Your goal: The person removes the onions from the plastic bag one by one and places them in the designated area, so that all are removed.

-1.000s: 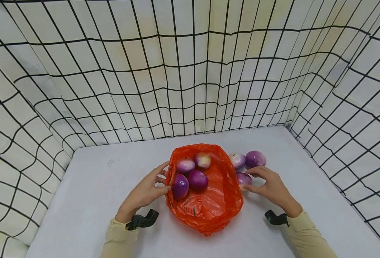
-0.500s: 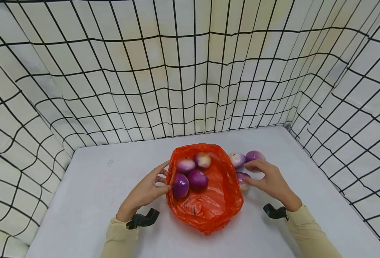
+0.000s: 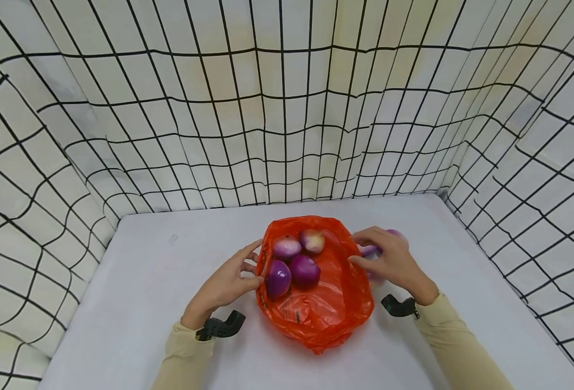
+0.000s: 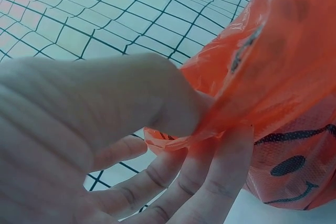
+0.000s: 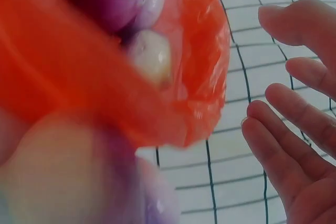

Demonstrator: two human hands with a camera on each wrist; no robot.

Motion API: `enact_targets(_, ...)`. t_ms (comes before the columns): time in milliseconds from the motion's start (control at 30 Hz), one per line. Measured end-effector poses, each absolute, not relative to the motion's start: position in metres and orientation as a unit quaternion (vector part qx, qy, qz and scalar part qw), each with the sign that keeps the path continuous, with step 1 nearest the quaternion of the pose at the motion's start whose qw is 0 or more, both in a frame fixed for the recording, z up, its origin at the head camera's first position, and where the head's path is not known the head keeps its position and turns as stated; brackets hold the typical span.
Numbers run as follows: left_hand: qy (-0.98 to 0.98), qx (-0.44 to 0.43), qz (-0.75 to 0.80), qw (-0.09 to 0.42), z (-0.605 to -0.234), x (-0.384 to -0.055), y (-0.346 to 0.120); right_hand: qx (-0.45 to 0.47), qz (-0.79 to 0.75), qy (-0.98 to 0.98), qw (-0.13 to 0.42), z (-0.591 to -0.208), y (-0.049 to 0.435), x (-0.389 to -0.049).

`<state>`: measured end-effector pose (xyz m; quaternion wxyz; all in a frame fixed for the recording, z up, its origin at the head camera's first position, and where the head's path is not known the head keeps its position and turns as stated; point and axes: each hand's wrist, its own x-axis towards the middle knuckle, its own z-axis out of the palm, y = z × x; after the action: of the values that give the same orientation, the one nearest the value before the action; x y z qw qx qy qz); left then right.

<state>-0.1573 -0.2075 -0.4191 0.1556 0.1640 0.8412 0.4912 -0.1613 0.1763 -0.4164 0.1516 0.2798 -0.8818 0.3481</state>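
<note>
An orange-red plastic bag (image 3: 338, 292) stands with its mouth wide on the white table, and several purple onions (image 3: 305, 271) lie in its left part. My left hand (image 3: 226, 281) grips the bag's left rim; in the left wrist view its thumb and fingers pinch the folded plastic. Beside the right rim hovers my right hand (image 3: 389, 257), its fingertips right at the edge in the head view. In the right wrist view the fingers (image 5: 286, 108) are spread with nothing between them. Behind this hand, more onions (image 3: 397, 234) lie outside the bag, partly hidden.
Black netting (image 3: 287, 130) over pale walls closes off the back and both sides of the table (image 3: 170, 281). A dark wrist-worn camera (image 3: 221, 326) sits on each forearm, close to the bag's near side.
My right hand has come away from the nearest loose onion and moved left and slightly up to the bag's right rim. The left hand keeps its hold; the head view has shifted slightly.
</note>
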Motion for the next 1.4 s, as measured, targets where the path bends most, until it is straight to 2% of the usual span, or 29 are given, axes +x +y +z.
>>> enact_targets(367, 0.845, 0.161, 0.486, 0.155, -0.419, -0.159, -0.205, 0.278, 0.351, -0.888, 0.102, -0.406, 0.139, -0.172)
enact_targets(633, 0.840, 0.160, 0.493, 0.160, -0.421, -0.158, -0.204, 0.300, 0.350, -0.885, 0.058, -0.413, 0.115, -0.180)
enact_targets(1100, 0.838, 0.154, 0.499, 0.158, -0.420, -0.156, -0.204, 0.299, 0.332, -0.895, 0.012, -0.434, 0.103, -0.183)
enact_targets(1400, 0.835, 0.157, 0.503, 0.160, -0.420, -0.156, -0.206, 0.293, 0.320, -0.901, 0.001, -0.443, 0.100, -0.185)
